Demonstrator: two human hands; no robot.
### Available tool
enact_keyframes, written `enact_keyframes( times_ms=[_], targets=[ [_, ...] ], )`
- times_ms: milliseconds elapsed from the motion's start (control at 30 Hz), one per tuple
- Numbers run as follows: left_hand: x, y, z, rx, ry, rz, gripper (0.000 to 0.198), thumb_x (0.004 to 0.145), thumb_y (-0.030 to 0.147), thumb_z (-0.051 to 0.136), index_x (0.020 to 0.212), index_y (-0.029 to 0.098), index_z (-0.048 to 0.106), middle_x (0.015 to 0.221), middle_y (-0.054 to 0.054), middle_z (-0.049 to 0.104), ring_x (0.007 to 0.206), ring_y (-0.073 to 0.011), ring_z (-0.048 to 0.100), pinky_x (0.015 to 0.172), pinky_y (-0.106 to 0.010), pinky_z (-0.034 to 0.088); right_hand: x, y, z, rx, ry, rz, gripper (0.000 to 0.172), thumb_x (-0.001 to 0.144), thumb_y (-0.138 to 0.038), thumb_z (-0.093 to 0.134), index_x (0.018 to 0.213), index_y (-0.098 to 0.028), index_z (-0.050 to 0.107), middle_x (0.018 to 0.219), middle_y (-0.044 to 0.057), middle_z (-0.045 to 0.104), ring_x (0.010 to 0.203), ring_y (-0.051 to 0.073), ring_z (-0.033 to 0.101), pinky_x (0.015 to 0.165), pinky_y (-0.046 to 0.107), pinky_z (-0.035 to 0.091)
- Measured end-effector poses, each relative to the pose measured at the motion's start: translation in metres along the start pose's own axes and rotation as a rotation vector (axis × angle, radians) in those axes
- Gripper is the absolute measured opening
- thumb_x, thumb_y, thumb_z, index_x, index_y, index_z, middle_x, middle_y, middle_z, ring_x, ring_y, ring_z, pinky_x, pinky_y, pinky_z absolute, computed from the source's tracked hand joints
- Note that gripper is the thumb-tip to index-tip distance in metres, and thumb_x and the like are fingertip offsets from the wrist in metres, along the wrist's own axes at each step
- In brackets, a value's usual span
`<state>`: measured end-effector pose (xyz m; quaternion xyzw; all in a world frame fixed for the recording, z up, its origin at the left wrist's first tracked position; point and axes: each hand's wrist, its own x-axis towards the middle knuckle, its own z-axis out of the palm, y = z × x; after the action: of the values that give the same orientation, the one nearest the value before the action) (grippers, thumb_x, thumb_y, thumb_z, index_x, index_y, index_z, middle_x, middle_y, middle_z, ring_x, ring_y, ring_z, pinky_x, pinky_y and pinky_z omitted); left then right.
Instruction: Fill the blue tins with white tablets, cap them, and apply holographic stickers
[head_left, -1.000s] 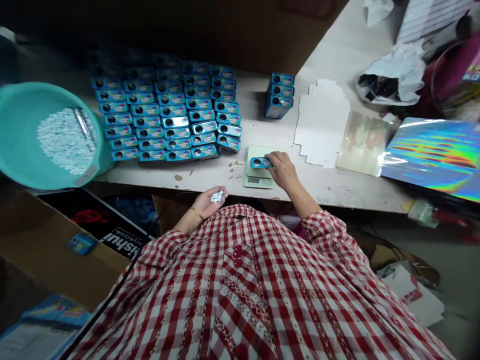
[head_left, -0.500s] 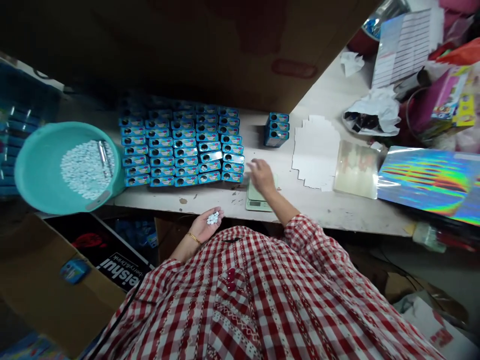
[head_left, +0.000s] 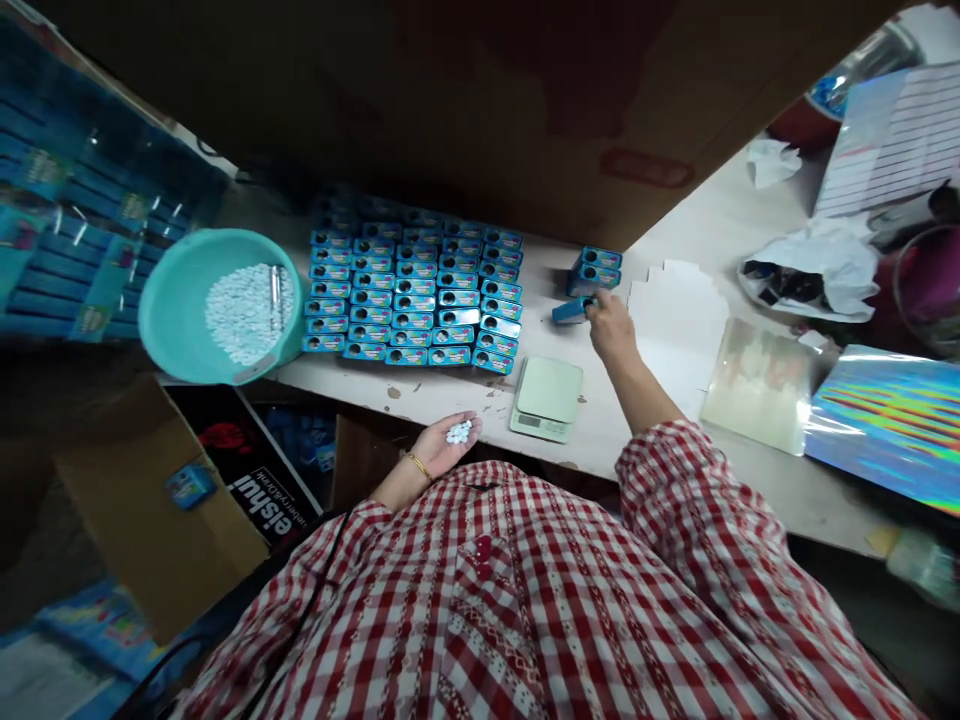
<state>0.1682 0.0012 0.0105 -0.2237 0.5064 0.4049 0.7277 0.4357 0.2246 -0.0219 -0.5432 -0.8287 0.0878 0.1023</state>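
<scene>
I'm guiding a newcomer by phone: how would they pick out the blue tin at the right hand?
On the long white table, find the flat pale-green scale right of the rows of small blue rectangular tins. Beyond it, two more blue tins stand together. The wanted blue tin is just nearer the person, the only one gripped by the right hand.

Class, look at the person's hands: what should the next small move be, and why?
Probably bring the slim blue metallic tin to the pale green rectangular scale: the right hand holds the tin, and the scale lies between it and the left hand, whose palm bears small white pellets.
</scene>
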Motion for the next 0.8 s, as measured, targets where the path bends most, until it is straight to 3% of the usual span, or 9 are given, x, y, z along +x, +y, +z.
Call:
enact_keyframes(
  times_ms=[133, 267, 400, 533, 633, 733, 800],
  targets=[
    [0.007, -0.003, 0.006, 0.044, -0.023, -0.032, 0.022, 0.085, 0.008, 0.044, 0.084, 0.008, 0.066, 0.069, -0.011, 0.068, 0.064, -0.0142, 0.067, 0.057, -0.021, 0.056, -0.062, -0.036, -0.03, -0.161, -0.138, -0.177, 0.031, 0.083, -0.002, 0.035, 0.084, -0.015, 0.064, 0.108, 0.015, 0.054, 0.084, 0.024, 0.045, 0.068, 0.037, 0.041],
    [0.013, -0.008, 0.016, 0.105, -0.06, -0.063, 0.021, 0.085, 0.008, 0.045, 0.083, 0.007, 0.066, 0.069, -0.011, 0.068, 0.063, -0.0142, 0.067, 0.057, -0.021, 0.056, -0.106, -0.077, -0.033, -0.21, -0.31, -0.208, 0.03, 0.083, -0.002, 0.037, 0.082, -0.012, 0.065, 0.107, 0.017, 0.055, 0.085, 0.025, 0.047, 0.068, 0.039, 0.042],
    [0.015, -0.012, 0.022, 0.15, -0.075, -0.062, 0.021, 0.085, 0.009, 0.046, 0.08, 0.007, 0.066, 0.068, -0.011, 0.068, 0.062, -0.014, 0.066, 0.057, -0.021, 0.055, -0.122, -0.097, -0.025, -0.154, -0.362, -0.164, 0.032, 0.083, -0.001, 0.037, 0.09, -0.011, 0.067, 0.113, 0.018, 0.055, 0.089, 0.026, 0.051, 0.073, 0.041, 0.046],
    [0.015, -0.015, 0.022, 0.174, -0.07, -0.069, 0.022, 0.085, 0.009, 0.045, 0.081, 0.007, 0.066, 0.07, -0.011, 0.068, 0.063, -0.0139, 0.066, 0.058, -0.021, 0.055, -0.133, -0.095, -0.025, -0.042, -0.287, -0.156, 0.039, 0.087, -0.003, 0.034, 0.113, -0.014, 0.061, 0.119, 0.015, 0.057, 0.096, 0.024, 0.055, 0.081, 0.038, 0.049],
    [0.013, -0.018, 0.021, 0.166, -0.074, -0.081, 0.022, 0.085, 0.009, 0.045, 0.088, 0.007, 0.067, 0.072, -0.011, 0.069, 0.067, -0.0142, 0.066, 0.062, -0.022, 0.055, -0.146, -0.097, -0.028, 0.072, -0.215, -0.126, 0.039, 0.09, -0.008, 0.034, 0.119, -0.015, 0.058, 0.12, 0.013, 0.058, 0.103, 0.022, 0.056, 0.084, 0.034, 0.05],
    [0.01, -0.024, 0.019, 0.14, -0.13, -0.111, 0.024, 0.087, 0.011, 0.042, 0.09, 0.007, 0.066, 0.077, -0.012, 0.07, 0.073, -0.0162, 0.067, 0.069, -0.026, 0.055, -0.158, -0.12, -0.027, 0.21, -0.205, -0.176, 0.032, 0.092, -0.017, 0.04, 0.117, -0.019, 0.06, 0.116, 0.011, 0.061, 0.103, 0.02, 0.057, 0.087, 0.033, 0.05],
    [0.008, -0.029, 0.017, 0.113, -0.151, -0.138, 0.025, 0.089, 0.013, 0.04, 0.086, 0.007, 0.064, 0.072, -0.01, 0.068, 0.068, -0.0149, 0.066, 0.068, -0.027, 0.055, -0.163, -0.146, -0.023, 0.256, -0.294, -0.257, 0.031, 0.091, -0.02, 0.045, 0.117, -0.018, 0.06, 0.114, 0.012, 0.061, 0.1, 0.021, 0.057, 0.086, 0.035, 0.049]
  ],
)
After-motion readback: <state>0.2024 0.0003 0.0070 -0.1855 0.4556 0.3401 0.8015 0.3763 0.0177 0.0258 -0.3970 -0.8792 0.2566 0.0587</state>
